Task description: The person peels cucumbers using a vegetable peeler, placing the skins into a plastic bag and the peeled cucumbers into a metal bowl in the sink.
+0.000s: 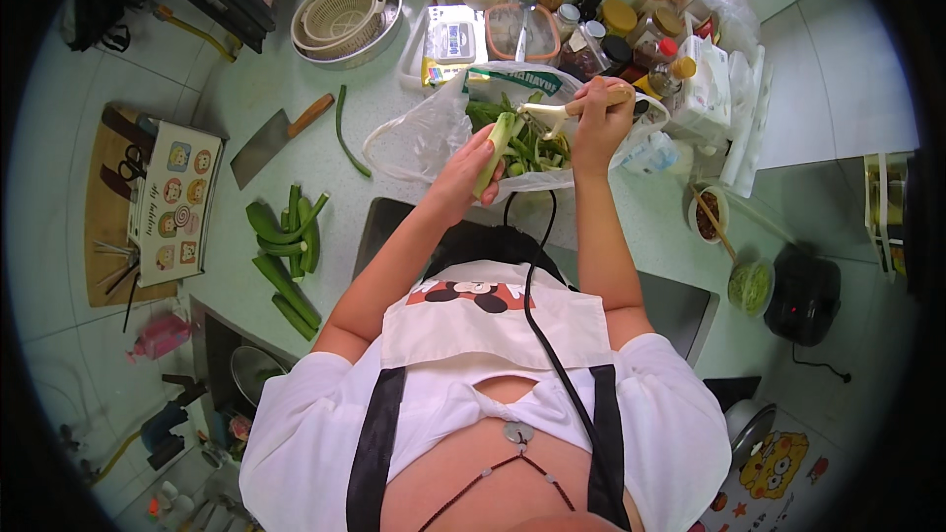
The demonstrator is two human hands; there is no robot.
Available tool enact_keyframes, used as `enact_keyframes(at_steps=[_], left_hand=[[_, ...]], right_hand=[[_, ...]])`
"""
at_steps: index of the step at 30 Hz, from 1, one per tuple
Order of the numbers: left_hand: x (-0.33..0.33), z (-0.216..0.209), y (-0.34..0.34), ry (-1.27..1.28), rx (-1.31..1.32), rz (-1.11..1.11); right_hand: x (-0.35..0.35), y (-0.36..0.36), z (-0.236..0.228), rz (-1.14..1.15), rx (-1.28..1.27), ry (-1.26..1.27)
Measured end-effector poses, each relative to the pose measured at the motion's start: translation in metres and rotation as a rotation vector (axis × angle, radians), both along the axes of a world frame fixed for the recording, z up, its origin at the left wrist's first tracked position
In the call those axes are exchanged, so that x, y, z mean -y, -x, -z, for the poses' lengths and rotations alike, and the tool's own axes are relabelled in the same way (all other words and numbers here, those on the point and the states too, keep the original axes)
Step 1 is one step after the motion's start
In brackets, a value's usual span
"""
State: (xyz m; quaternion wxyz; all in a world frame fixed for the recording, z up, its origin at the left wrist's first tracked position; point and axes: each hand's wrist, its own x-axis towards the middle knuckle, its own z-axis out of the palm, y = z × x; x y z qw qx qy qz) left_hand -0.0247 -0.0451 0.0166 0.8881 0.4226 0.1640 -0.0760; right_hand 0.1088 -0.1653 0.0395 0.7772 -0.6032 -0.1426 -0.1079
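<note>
My left hand is closed round a pale green, partly peeled vegetable stalk, tilted with its tip up. My right hand grips a peeler with a wooden handle. The cream-coloured head of the peeler is close to the stalk's upper end; I cannot tell whether they touch. Under both hands lies an open clear plastic bag, holding green peelings and leafy scraps. Several dark green long vegetables rest on the counter to the left.
A cleaver and a thin green strip lie on the pale counter. Colanders in a metal bowl stand at the back left. Jars and bottles crowd the back right. Small bowls sit at the right edge.
</note>
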Motion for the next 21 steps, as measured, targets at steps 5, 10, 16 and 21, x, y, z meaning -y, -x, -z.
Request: enact_keyframes(at_steps=[5, 10, 16, 21], left_hand=[[0.003, 0.011, 0.001, -0.134, -0.050, 0.097], [0.003, 0.005, 0.005, -0.140, -0.083, 0.134], [-0.006, -0.001, 0.010, -0.220, -0.055, 0.097], [-0.005, 0.011, 0.010, -0.391, -0.059, 0.025]], right_hand=[[-0.015, 0.006, 0.010, -0.138, -0.118, 0.009], [-0.017, -0.011, 0.036, -0.062, -0.138, 0.179], [0.002, -0.029, 0.054, 0.088, -0.133, 0.270], [-0.003, -0.023, 0.035, -0.039, -0.136, 0.160]])
